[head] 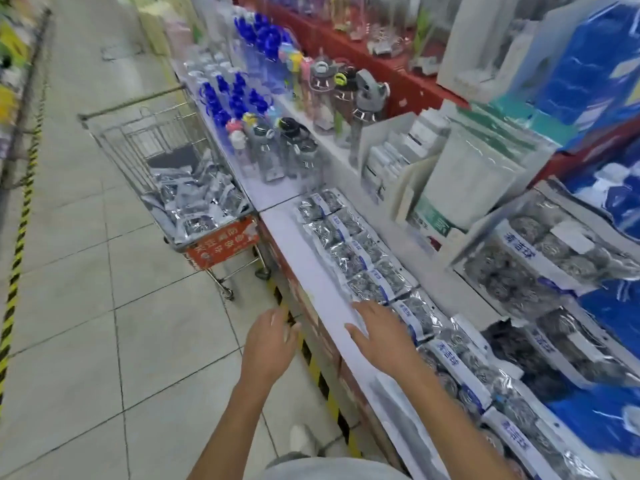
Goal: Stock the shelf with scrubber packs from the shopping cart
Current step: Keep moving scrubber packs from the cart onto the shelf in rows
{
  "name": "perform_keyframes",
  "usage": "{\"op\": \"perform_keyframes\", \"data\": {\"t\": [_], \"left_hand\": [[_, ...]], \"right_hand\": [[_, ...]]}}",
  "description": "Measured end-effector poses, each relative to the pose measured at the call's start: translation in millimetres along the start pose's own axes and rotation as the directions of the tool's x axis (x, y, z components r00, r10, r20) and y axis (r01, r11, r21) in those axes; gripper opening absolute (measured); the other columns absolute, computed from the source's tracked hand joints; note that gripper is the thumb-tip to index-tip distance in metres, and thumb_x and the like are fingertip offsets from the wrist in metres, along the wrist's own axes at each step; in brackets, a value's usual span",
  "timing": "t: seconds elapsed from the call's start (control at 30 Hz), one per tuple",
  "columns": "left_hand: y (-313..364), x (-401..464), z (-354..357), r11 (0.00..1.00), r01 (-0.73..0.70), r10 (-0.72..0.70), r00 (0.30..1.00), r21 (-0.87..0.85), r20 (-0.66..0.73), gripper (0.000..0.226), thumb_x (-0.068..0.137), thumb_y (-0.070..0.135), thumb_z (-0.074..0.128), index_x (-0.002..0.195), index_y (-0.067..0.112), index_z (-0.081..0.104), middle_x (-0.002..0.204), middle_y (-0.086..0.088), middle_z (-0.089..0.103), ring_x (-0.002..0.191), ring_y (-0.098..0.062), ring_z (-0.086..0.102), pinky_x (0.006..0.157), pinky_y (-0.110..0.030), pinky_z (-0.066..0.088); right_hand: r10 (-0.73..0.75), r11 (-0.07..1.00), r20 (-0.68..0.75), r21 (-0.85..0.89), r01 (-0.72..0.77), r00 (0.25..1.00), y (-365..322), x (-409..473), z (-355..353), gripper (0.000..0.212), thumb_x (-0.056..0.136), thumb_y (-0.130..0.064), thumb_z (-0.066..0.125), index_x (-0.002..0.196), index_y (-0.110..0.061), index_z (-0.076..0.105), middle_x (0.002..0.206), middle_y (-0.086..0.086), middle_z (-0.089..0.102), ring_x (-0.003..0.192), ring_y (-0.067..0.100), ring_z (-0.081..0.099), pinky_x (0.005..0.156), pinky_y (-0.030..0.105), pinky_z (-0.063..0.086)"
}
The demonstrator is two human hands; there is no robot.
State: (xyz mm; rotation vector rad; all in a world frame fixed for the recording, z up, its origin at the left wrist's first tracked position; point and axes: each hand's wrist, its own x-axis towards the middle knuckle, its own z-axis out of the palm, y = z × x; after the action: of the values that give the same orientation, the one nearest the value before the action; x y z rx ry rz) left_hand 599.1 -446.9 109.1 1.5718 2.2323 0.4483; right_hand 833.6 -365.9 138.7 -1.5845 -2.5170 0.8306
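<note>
- Shelf (298,244): a long white ledge along the right of the aisle. A row of scrubber packs (349,244) lies flat along its back half, pack after pack, from the seam near the water bottles (291,154) down toward the person. Front strip of the ledge bare.
- Further packs of the same silver kind continue in the near part of the row (460,368), overlapping one another. Judged: this stretch is already stocked.
- Shopping cart (180,188): parked against the shelf end, well ahead of the person. Its basket holds a heap of silver packs (197,206); count not readable, but plainly many. Judged: a good share of the work is left.
- Left hand (268,344): out over the floor beside the shelf edge, fingers straight and loose, grip empty.
- Right hand (381,330): over the ledge, fingers spread, tips at or just beside the nearest packs of the row; contact not certain. Grip empty, nothing pinched.
- Judged step: between loads, with neither hand carrying a pack; next load must come from the cart.
- Upper tier: boxed scrubbers in display cartons (540,251), not part of the row on the ledge.
- Picture is soft with motion; print on packs unreadable.
</note>
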Motion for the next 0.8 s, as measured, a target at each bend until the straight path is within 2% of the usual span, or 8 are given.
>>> {"op": "perform_keyframes", "data": {"t": [0.07, 0.17, 0.27, 0.33, 0.47, 0.53, 0.63, 0.8], "left_hand": [[-27, -1, -10, 0.998, 0.067, -0.067, 0.996, 0.002, -0.051, 0.045, 0.104, 0.037, 0.055, 0.135, 0.006, 0.06, 0.128, -0.014, 0.064, 0.119, -0.032, 0.06, 0.097, -0.041, 0.049], [-64, 1, -27, 0.987, 0.147, -0.153, 0.983, -0.069, -0.097, 0.051, 0.104, 0.038, 0.055, 0.145, 0.009, 0.054, 0.138, -0.011, 0.06, 0.128, -0.028, 0.055, 0.106, -0.037, 0.044], [-97, 8, -46, 0.975, 0.2, -0.212, 0.969, -0.1, -0.129, 0.053, 0.105, 0.04, 0.053, 0.15, 0.012, 0.05, 0.144, -0.008, 0.057, 0.133, -0.025, 0.051, 0.11, -0.033, 0.039], [-118, 17, -56, 0.961, 0.246, -0.263, 0.953, -0.124, -0.147, 0.054, 0.105, 0.043, 0.051, 0.15, 0.013, 0.049, 0.146, -0.007, 0.055, 0.135, -0.024, 0.05, 0.111, -0.034, 0.04], [-156, 40, -75, 0.923, 0.334, -0.363, 0.921, -0.191, -0.145, 0.057, 0.105, 0.046, 0.047, 0.154, 0.016, 0.045, 0.151, -0.006, 0.051, 0.139, -0.022, 0.046, 0.115, -0.035, 0.039], [-172, 59, -86, 0.906, 0.366, -0.398, 0.907, -0.211, -0.138, 0.057, 0.106, 0.045, 0.047, 0.155, 0.016, 0.043, 0.154, -0.006, 0.048, 0.142, -0.022, 0.043, 0.117, -0.034, 0.037], [-189, 93, -100, 0.887, 0.407, -0.439, 0.89, -0.217, -0.123, 0.056, 0.107, 0.045, 0.045, 0.155, 0.016, 0.041, 0.154, -0.006, 0.046, 0.142, -0.023, 0.042, 0.115, -0.035, 0.037], [-222, 169, -117, 0.859, 0.453, -0.483, 0.872, -0.237, -0.084, 0.054, 0.107, 0.044, 0.046, 0.154, 0.017, 0.043, 0.153, -0.007, 0.047, 0.139, -0.024, 0.044, 0.112, -0.035, 0.037]], "right_hand": [[-0.086, 0.995, 0.006, -0.042, 0.086, 0.996, -27, 20, 3, 0.055, 0.106, -0.052, 0.039, 0.154, -0.023, 0.041, 0.155, -0.004, 0.045, 0.141, 0.02, 0.043, 0.113, 0.037, 0.037], [-0.149, 0.987, 0.07, -0.046, 0.152, 0.986, -65, 52, 10, 0.054, 0.108, -0.048, 0.037, 0.156, -0.023, 0.038, 0.158, -0.005, 0.041, 0.144, 0.015, 0.038, 0.116, 0.029, 0.028], [-0.187, 0.982, 0.092, -0.022, 0.189, 0.978, -96, 82, 22, 0.049, 0.107, -0.044, 0.04, 0.152, -0.024, 0.043, 0.153, -0.009, 0.046, 0.14, 0.011, 0.042, 0.108, 0.019, 0.028], [-0.191, 0.981, 0.119, -0.005, 0.193, 0.974, -112, 103, 37, 0.053, 0.104, -0.051, 0.04, 0.149, -0.024, 0.047, 0.147, -0.009, 0.05, 0.136, 0.012, 0.047, 0.103, 0.019, 0.033], [-0.213, 0.977, 0.191, 0.024, 0.213, 0.958, -134, 148, 63, 0.084, 0.09, -0.081, 0.02, 0.145, -0.026, 0.051, 0.149, -0.004, 0.051, 0.13, 0.015, 0.053, 0.103, 0.029, 0.045], [-0.214, 0.976, 0.221, 0.003, 0.219, 0.952, -148, 171, 67, 0.07, 0.095, -0.074, 0.028, 0.144, -0.029, 0.05, 0.145, -0.005, 0.054, 0.127, 0.015, 0.055, 0.099, 0.029, 0.046], [-0.217, 0.975, 0.234, -0.005, 0.224, 0.948, -160, 214, 74, 0.044, 0.103, -0.052, 0.045, 0.14, -0.029, 0.053, 0.139, -0.006, 0.058, 0.121, 0.014, 0.057, 0.096, 0.03, 0.048], [-0.221, 0.975, 0.256, 0.035, 0.219, 0.941, -176, 303, 86, 0.049, 0.103, -0.049, 0.048, 0.146, -0.024, 0.05, 0.146, -0.006, 0.053, 0.128, 0.011, 0.053, 0.103, 0.029, 0.045]]}}
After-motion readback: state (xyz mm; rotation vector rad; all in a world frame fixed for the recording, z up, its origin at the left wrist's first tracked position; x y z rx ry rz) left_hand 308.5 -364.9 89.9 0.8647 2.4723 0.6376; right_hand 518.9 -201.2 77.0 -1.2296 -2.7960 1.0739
